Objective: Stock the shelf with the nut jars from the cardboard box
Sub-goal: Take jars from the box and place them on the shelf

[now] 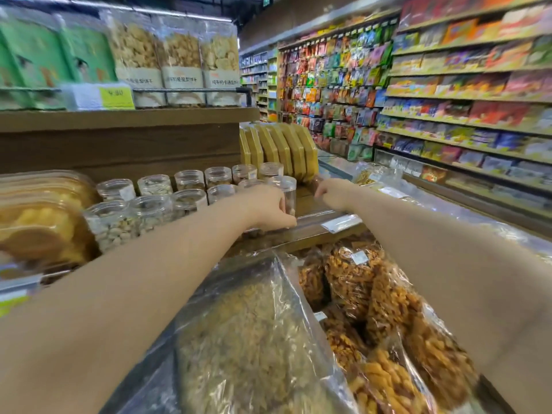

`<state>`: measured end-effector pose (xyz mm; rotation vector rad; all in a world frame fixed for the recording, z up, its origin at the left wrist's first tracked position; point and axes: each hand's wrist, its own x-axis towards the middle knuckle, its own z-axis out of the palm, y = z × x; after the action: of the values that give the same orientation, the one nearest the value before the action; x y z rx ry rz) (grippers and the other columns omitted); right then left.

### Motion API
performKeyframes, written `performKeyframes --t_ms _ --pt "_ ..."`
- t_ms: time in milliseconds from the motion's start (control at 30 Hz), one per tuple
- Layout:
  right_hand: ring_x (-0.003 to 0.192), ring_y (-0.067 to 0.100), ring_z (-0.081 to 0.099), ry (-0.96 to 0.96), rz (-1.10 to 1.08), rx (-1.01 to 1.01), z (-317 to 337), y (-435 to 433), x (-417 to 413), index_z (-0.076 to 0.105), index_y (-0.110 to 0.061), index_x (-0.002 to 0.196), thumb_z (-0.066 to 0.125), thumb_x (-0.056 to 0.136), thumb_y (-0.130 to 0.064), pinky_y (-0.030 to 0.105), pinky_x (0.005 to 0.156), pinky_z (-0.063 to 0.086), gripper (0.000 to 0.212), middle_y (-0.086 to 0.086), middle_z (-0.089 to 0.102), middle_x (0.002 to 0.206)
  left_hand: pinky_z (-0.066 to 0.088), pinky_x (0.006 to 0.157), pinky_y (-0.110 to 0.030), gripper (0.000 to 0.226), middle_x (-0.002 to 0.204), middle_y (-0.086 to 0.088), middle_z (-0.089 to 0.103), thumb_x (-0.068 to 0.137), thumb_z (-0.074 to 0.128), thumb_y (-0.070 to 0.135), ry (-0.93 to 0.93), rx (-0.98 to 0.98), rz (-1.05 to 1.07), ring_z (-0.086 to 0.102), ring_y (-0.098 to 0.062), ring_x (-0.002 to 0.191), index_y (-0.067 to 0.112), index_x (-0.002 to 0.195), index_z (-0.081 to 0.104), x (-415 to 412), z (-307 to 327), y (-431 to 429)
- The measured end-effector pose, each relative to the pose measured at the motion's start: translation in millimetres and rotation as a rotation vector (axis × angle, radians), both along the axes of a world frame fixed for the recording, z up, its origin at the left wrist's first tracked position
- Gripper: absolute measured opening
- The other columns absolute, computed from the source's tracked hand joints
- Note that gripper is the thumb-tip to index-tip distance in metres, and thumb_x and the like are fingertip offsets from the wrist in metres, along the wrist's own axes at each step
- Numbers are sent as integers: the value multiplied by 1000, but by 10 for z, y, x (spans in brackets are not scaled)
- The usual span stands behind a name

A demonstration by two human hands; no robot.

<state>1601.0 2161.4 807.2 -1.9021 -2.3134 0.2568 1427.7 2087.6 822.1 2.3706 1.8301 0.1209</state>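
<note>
1. Left hand (268, 209): I read it at centre frame, reaching forward over the wooden shelf (310, 204). Its thumb and fingers are wrapped round a clear plastic nut jar with a transparent screw lid (288, 192). The jar stands upright, its base at or just above the shelf board. I cannot tell whether it is in contact.

2. Right hand (330, 194): it lies just right of the held jar, knuckles up, fingers curled downward at the shelf. I cannot tell whether it grips anything, as the fingertips are hidden.

3. Stocked jars: two rows of matching clear nut jars (155, 186) run from centre frame to the left. The held jar sits at the right end of the front row, touching or just beside its neighbour.

4. Behind the right hand, a row of flat yellow-lidded boxes (286, 147) stands on edge.

5. A white price label strip (340, 224) is fixed to the shelf's front edge, right of centre.

6. Lower frame: clear bags of orange-brown fried snacks (373, 294) lie at lower right. A large clear bag of pale crumbly snack (248, 339) lies at lower centre.

7. Left edge: clear tubs of yellow pastries (38, 216).

8. Upper left: tall clear biscuit containers (179, 55) stand on a higher shelf.
</note>
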Motion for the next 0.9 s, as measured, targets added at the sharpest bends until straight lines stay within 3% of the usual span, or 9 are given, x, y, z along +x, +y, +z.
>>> performKeyframes --t_ms 67,200,300,367,500,633,767,900 --pt "101 28 56 -24 11 -33 61 -370 -86 60 -3 121 42 97 -21 30 75 46 35 14 59 115 49 71 -27 33 104 1 62 87 57 45 -58 -52 -44 58 -16 92 19 107 62 -70 -61 -348" --pt "93 23 61 78 -33 -6 31 -1130 -228 66 -5 108 47 94 -29 32 76 46 33 10 65 105 51 79 -31 30 107 -1 62 88 58 38 -123 -108 -124 58 -17 96 17 109 62 -200 -307 -1003" --pt "88 23 59 261 -92 31 -134 -1742 -350 65 -9 101 50 93 -28 34 82 45 26 6 61 89 42 70 -27 16 102 -1 62 88 59 34 -163 -79 -178 56 -16 89 20 96 60 -299 -557 -1435" --pt "85 21 57 426 -145 74 -322 -2173 -397 63 -13 89 54 90 -25 29 72 46 15 0 59 83 44 72 -28 15 100 0 63 87 61 33 -190 -90 -225 56 -15 89 18 93 60 -362 -773 -1733" --pt "90 13 53 581 -272 177 -731 -3132 -427 63 -17 102 57 90 -26 24 76 39 16 -3 59 99 48 74 -31 21 93 3 63 85 66 38 -258 -218 -315 59 -17 88 20 96 63 -430 -1223 -2407" --pt "76 9 56 716 -430 188 -1126 -4125 -415 61 -22 101 57 90 -28 17 58 43 12 -11 56 87 46 65 -28 16 81 2 63 83 68 35 -368 -333 -443 60 -17 79 19 83 65 -327 -1627 -3089" --pt "72 7 50 777 -541 179 -1492 -5061 -307 63 -16 98 60 89 -24 22 68 42 12 -11 53 81 47 69 -30 21 88 0 62 85 65 33 -331 -480 -541 60 -20 85 16 97 65 -59 -1988 -3632" --pt "77 9 56 822 -753 162 -1921 -5795 58 62 -23 97 60 90 -27 25 68 45 9 -5 60 85 47 77 -28 26 102 3 65 86 62 37 -256 -571 -588 61 -16 93 21 106 65 301 -2304 -4097"
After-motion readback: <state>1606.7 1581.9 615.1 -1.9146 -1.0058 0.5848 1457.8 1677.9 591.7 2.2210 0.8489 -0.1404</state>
